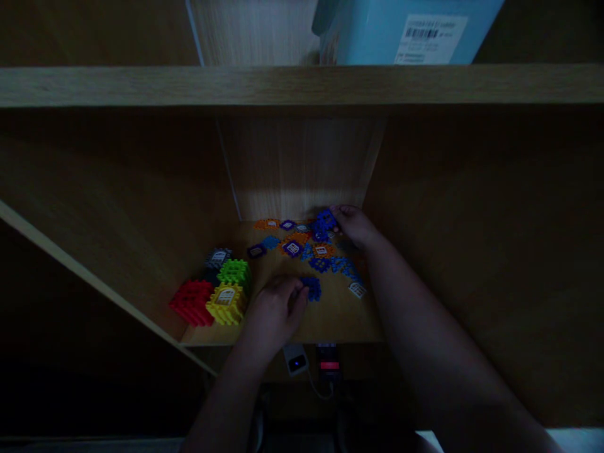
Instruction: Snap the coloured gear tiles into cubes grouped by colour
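The biggest thing is a wooden shelf box (330, 318). It is open at the front and dark inside. On the board (141, 85) above it sits a light blue box (377, 31) with a white label (429, 38). What is in that box cannot be seen.

The shelf box has lots of toy pieces in it. Two bare arms reach in from the front. The right hand (356, 225) is far back, by the back wall. Its fingers are curled tight on a dark blue piece (325, 221). The left hand (276, 308) is near the front. Its fingers are bent close together and touch a small blue piece (311, 288). It is too dark to tell if they pinch it.

On the left near the front stand four cubes made of pieces. They are a red cube (192, 302), a yellow cube (227, 303), a green cube (234, 272) and a grey cube (217, 257). They stand close together.

At the back lies a heap of flat pieces (302, 242), orange, blue and purple. One white piece (357, 289) lies alone, just by the right arm.

The dark blue piece is at the right end of the heap. It looks tipped up, not flat. The small blue piece lies on the shelf floor between the cubes and the white piece. Both look about square, so no side is the long one.
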`<action>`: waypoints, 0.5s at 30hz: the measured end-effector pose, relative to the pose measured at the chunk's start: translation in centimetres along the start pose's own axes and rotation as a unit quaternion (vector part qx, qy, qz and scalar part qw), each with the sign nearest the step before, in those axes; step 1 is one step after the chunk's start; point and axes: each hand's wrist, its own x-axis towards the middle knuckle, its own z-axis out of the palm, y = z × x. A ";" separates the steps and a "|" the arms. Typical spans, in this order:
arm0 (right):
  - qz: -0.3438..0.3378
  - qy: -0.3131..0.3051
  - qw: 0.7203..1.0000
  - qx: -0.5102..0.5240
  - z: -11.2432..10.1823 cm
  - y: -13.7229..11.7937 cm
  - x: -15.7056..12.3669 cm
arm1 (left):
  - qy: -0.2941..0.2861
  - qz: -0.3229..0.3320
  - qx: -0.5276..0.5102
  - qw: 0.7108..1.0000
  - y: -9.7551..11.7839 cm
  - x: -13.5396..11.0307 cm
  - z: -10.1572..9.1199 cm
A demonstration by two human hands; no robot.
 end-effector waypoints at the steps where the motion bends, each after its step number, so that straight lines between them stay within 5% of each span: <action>1: 0.002 -0.015 1.000 0.020 0.1 -0.1 -0.1 | 0.008 0.005 -0.002 1.000 0.0 0.0 0.0; 9: -0.014 -0.066 0.993 0.096 0.7 -0.1 -0.2 | 0.040 0.040 -0.010 0.998 0.1 0.0 -0.1; 15: -0.037 0.074 0.996 0.034 0.1 1.8 1.5 | 0.038 0.040 -0.005 0.998 0.0 0.0 0.0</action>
